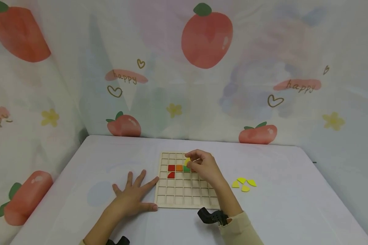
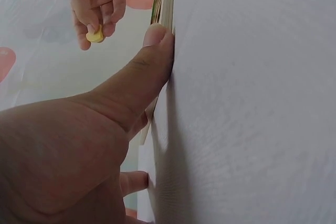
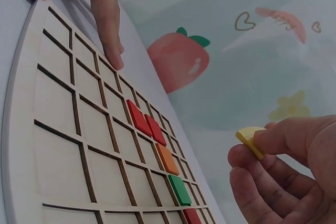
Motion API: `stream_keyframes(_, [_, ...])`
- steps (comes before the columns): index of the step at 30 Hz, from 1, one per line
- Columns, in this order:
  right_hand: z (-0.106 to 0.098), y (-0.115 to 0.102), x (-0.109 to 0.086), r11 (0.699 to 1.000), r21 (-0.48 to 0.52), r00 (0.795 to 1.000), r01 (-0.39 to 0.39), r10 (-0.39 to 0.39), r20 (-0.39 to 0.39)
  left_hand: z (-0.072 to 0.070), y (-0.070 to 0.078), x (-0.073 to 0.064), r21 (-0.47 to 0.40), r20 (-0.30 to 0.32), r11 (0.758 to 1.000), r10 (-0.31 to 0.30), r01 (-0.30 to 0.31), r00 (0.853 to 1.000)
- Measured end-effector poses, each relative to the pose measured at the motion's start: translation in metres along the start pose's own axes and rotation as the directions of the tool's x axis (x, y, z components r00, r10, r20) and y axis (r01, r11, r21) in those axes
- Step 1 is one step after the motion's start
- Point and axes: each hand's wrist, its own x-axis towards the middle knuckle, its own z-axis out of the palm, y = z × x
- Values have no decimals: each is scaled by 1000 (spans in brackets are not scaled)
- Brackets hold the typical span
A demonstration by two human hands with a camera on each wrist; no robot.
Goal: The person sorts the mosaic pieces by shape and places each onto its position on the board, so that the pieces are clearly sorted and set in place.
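A wooden grid board (image 1: 179,200) lies on the white table, its square cells edged by thin ridges. Over its far part, my right hand (image 1: 203,165) pinches a yellow quarter-round tile (image 3: 251,139) between thumb and fingers, raised above the board in the right wrist view. My left hand (image 1: 133,195) is spread flat on the table, thumb and forefinger touching the board's left edge. In one row sit a red square tile (image 1: 171,167), an orange tile (image 1: 179,168) and a green tile (image 1: 186,168), with another red one partly hidden by the right hand. A red rounded tile (image 1: 171,175) sits just nearer.
Several loose yellow tiles (image 1: 245,188) lie on the table right of the board. Black wrist mounts (image 1: 213,216) show on both forearms. A printed cloth backdrop (image 1: 184,85) with fruit pictures hangs behind and at the left of the table.
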Motion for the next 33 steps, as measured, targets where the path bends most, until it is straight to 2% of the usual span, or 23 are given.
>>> stream_keyframes(20, [19, -2, 1, 989, -147, 1000, 17, -19, -9, -2, 0, 0, 12, 4, 1000, 4, -4, 1000])
stream_keyframes(33, [24, 2, 1, 964, -265, 999, 13, -22, -30, -1, 0, 2, 8, 7, 1000, -4, 4, 1000])
